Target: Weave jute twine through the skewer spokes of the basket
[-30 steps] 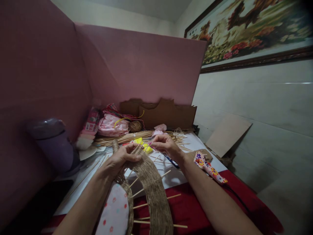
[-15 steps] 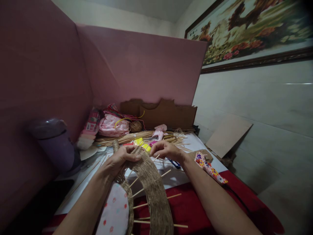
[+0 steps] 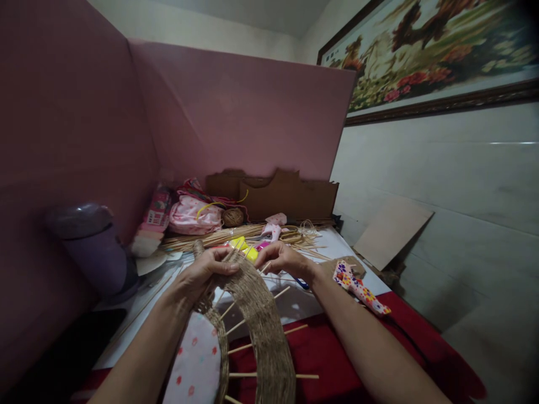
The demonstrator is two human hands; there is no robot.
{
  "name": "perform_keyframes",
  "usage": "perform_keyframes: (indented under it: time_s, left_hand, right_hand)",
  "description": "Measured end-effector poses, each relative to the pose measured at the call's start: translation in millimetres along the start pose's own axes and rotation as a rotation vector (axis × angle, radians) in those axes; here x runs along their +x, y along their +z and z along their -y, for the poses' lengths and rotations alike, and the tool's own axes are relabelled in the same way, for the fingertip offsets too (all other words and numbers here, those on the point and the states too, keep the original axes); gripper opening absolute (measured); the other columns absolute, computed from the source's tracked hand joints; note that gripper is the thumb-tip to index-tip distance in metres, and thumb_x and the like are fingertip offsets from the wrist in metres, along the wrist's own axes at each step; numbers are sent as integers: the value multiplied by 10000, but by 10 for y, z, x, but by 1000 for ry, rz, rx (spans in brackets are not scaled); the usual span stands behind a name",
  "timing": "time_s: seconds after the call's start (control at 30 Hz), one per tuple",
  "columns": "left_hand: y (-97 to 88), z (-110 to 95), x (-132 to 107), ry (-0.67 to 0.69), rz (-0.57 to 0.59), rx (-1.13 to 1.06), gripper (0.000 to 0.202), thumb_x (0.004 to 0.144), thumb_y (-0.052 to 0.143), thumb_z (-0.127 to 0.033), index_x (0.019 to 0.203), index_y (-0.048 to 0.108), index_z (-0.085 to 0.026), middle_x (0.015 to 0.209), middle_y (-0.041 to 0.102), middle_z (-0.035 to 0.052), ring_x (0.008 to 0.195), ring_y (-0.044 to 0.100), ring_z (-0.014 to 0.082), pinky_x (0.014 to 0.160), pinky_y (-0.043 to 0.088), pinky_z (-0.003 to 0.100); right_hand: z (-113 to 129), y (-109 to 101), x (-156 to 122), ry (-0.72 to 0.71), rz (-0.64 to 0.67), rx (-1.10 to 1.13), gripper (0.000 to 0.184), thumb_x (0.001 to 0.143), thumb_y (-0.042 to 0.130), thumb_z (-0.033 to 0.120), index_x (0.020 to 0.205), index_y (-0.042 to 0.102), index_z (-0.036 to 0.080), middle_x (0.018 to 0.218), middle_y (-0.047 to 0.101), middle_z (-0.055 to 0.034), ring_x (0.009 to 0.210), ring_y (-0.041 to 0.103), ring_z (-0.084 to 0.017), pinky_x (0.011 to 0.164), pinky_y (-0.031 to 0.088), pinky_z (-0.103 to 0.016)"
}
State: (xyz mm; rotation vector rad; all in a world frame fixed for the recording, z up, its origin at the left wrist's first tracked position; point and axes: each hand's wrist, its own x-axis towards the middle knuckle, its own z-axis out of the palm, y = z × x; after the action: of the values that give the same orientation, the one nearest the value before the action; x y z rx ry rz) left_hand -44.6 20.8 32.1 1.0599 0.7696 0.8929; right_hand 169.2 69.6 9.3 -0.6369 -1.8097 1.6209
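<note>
A basket piece of woven brown twine [image 3: 269, 325] on thin wooden sticks stands in front of me. It has a curved outer band, an inner twine rim and a white base with red spots [image 3: 197, 353]. My left hand [image 3: 213, 270] grips the top of the band, thumb on its near face and fingers mostly behind it. My right hand [image 3: 282, 261] is at the band's upper right edge, beside the protruding stick tips, with thumb and forefinger pinched together. Whatever lies in that pinch is too small to make out.
A purple lidded bin [image 3: 96, 252] stands at the left. Behind the work are loose sticks [image 3: 210, 237], a twine ball [image 3: 233, 217], a pink spotted cloth bundle [image 3: 196, 215] and torn cardboard [image 3: 286, 196]. A flower-patterned, gun-shaped thing [image 3: 360, 289] lies at the right over red cloth [image 3: 429, 342].
The woven piece has shifted and turned slightly, its sticks now sitting a little further left and higher. Both hands keep nearly the same pose on it.
</note>
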Motion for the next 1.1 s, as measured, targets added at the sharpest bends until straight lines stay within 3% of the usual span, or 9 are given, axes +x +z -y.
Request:
perform_keyframes:
  time_s: [0.2,0.37,0.6,1.1]
  left_hand:
    - [-78,-42,13,5,-83,-54,304,532,757,-70,819,655,-91,737,696,75,607,653,155,597,522,233]
    - [-170,-38,21,27,-145,-40,287,549,747,-58,813,643,-100,682,678,52,582,653,160,552,518,229]
    - [-219,-20,11,48,-119,-9,297,578,746,-65,850,636,-112,722,679,44,606,653,155,566,521,232]
    - [-196,-11,-2,77,-120,19,322,583,752,-87,841,567,-138,721,665,33,596,654,161,550,526,247]
  right_hand:
    - [-4,8,4,7,-23,-34,181,586,717,218,743,731,128,523,571,21,433,377,-43,404,209,-185]
    - [22,18,-5,22,-50,-85,204,568,749,248,735,740,131,514,571,17,438,367,-46,417,216,-191]
    - [104,51,-20,-23,-49,-106,183,571,745,255,712,736,139,579,608,0,530,472,-78,476,321,-193]
    - [165,57,-62,-85,-5,-180,189,643,722,300,732,720,134,580,587,8,539,478,-78,497,355,-200]
